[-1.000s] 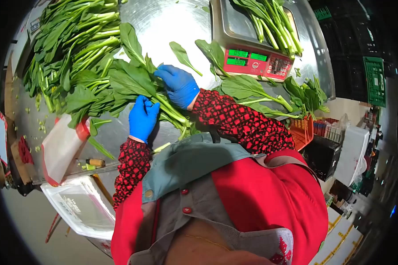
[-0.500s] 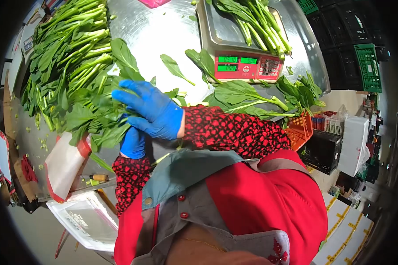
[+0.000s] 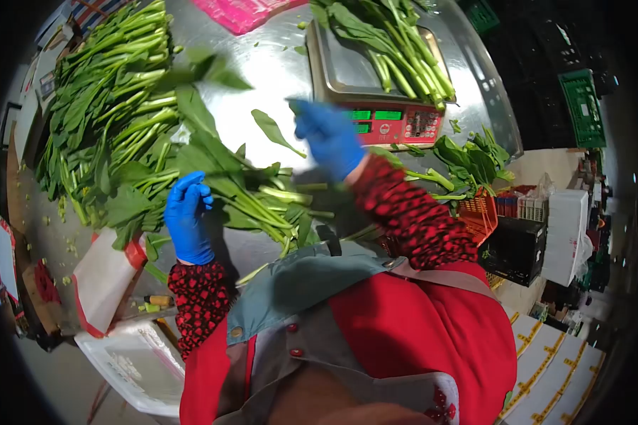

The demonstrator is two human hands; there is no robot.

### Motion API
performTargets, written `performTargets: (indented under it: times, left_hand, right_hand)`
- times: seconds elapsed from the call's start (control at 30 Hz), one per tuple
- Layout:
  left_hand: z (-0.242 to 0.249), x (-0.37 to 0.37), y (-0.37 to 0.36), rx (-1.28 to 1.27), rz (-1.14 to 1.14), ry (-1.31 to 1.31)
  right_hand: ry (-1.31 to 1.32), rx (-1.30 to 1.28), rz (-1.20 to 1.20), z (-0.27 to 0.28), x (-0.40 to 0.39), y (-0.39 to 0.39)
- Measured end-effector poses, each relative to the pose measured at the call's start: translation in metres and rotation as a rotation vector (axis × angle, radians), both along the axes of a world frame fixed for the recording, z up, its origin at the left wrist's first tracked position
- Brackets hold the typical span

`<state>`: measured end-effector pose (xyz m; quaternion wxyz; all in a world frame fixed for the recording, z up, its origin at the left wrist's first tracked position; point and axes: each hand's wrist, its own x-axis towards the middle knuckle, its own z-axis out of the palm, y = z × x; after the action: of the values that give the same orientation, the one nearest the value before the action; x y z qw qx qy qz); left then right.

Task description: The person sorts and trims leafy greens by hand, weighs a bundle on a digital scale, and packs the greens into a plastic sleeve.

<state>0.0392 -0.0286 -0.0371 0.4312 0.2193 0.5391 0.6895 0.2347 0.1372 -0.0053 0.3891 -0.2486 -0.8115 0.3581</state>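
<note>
In its blue glove, my left hand [image 3: 189, 221] is closed, its fingers curled at the edge of the leafy greens; I cannot tell whether they hold anything. Right beside it, loose leafy greens [image 3: 252, 198] lie with their stems pointing toward me. My right hand [image 3: 329, 138], gloved in blue and smeared by motion, is over the table in front of the scale [image 3: 411, 124]. A blurred leafy piece [image 3: 209, 69] shows farther left, near the big pile of greens [image 3: 113, 92]. A single leaf [image 3: 271, 129] lies just left of my right hand.
On the scale pan rests a bunch of greens [image 3: 397, 53]. More leaves [image 3: 475, 159] lie at the table's right edge, above an orange basket [image 3: 479, 218]. A pink packet [image 3: 244, 14] is at the back. A white box [image 3: 131, 365] stands low at the left.
My hands have come apart: the right has swung right toward the scale, the left has shifted slightly left. The greens between them now lie on the table. A blurred leafy piece has appeared at upper left.
</note>
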Motion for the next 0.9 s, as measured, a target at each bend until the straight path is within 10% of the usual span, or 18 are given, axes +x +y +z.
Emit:
performTargets:
  times: [0.23,0.4,0.5,0.6,0.9]
  left_hand:
    - [-0.034,0.002,-0.076,-0.273,0.054,-0.012]
    - [-0.069,0.019,-0.114,-0.395,-0.136,0.042]
    - [-0.058,0.022,-0.113,-0.401,-0.185,0.032]
    - [-0.054,0.02,-0.11,-0.347,-0.194,-0.026]
    - [-0.032,0.004,-0.088,-0.334,-0.175,-0.017]
  right_hand:
    - [-0.505,0.566,-0.39,0.029,0.02,0.065]
    - [-0.452,0.135,0.103,-0.042,-0.051,0.039]
    - [-0.866,-0.364,0.251,-0.065,-0.12,0.009]
    - [-0.963,0.328,0.303,-0.074,-0.129,-0.079]
    - [-0.984,0.362,0.192,-0.086,0.006,-0.057]
